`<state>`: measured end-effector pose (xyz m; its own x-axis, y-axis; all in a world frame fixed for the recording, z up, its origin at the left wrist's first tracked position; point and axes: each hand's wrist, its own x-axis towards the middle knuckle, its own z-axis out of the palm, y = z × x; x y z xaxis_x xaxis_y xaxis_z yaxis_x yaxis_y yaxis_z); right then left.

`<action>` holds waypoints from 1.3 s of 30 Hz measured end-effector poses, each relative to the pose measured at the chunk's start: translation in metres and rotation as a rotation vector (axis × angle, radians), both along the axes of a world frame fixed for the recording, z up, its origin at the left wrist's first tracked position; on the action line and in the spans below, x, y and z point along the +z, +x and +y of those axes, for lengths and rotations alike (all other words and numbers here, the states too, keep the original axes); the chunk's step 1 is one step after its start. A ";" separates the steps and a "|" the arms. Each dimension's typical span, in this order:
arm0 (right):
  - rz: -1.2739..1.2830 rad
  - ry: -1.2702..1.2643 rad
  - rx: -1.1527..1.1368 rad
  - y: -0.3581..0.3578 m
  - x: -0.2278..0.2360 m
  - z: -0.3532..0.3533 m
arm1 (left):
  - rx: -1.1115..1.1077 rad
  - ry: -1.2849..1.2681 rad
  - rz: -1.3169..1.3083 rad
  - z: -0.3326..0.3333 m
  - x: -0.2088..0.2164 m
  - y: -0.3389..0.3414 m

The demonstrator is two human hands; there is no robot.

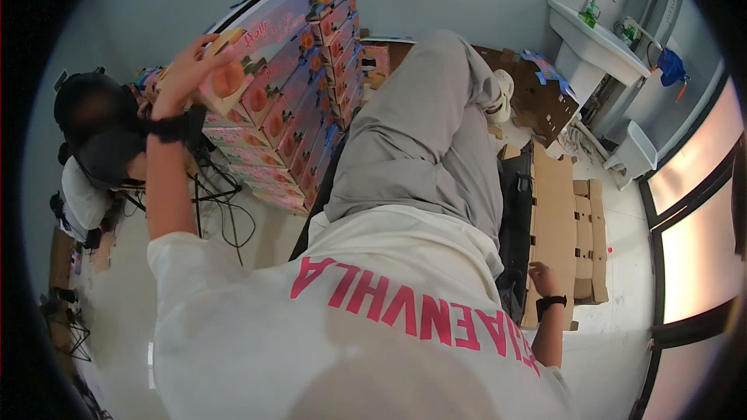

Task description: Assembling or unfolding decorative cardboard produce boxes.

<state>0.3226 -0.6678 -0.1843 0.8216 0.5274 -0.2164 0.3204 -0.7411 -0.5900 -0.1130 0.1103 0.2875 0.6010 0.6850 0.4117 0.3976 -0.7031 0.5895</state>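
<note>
My left hand [189, 74] reaches out to the upper corner of a tall stack of pink and blue printed cardboard fruit boxes [276, 82]. Its fingers are stretched apart along the top box's near end, and they appear to touch it. On my other side, my right hand [544, 280] lies low over flat brown cardboard [554, 225], next to a black seat edge [513, 241]. The fingers there are loosely bent and apart, with nothing visible in them. Each wrist wears a black band.
Another person [97, 124] sits at the left, near black metal legs [214, 183] and a cable on the floor. At the far right stand a white sink [595, 35] and a white plastic stool [634, 155]. My legs [420, 132] stretch out ahead, between the boxes and the cardboard.
</note>
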 end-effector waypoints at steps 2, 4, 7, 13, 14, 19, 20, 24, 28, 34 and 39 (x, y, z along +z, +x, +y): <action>-0.160 0.006 0.000 0.010 0.021 -0.006 | -0.204 -0.010 -0.114 -0.055 0.004 -0.020; -0.233 0.076 -0.012 0.019 0.047 -0.007 | -0.300 -0.026 -0.162 -0.106 0.008 -0.032; -0.268 0.234 -0.040 0.016 0.097 0.006 | -0.408 0.028 -0.111 -0.170 0.006 -0.042; -0.008 0.722 0.014 -0.041 0.215 0.058 | -0.783 0.246 0.007 -0.229 -0.034 -0.004; 0.129 0.892 0.044 -0.054 0.232 0.063 | -0.840 0.271 0.056 -0.233 -0.042 0.007; 0.238 0.984 0.238 -0.097 0.270 0.093 | -0.961 0.207 0.285 -0.235 -0.080 0.049; 0.237 0.966 0.226 -0.103 0.275 0.096 | -0.966 0.197 0.304 -0.231 -0.085 0.053; 0.009 0.814 0.272 -0.128 0.293 0.118 | -1.018 0.196 0.325 -0.211 -0.097 0.067; -0.740 0.482 0.361 -0.133 0.333 0.136 | -1.033 0.272 0.334 -0.206 -0.107 0.080; -0.617 0.209 0.501 -0.125 0.351 0.173 | -0.731 0.405 0.241 -0.231 -0.127 0.084; -0.612 0.158 0.625 -0.097 0.360 0.185 | -0.720 0.369 0.167 -0.229 -0.134 0.091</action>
<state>0.2253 -0.4830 0.1753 0.3209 0.9049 0.2795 0.9320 -0.2491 -0.2634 -0.0217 -0.1192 0.1536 0.9143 -0.0534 0.4015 -0.1628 -0.9562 0.2435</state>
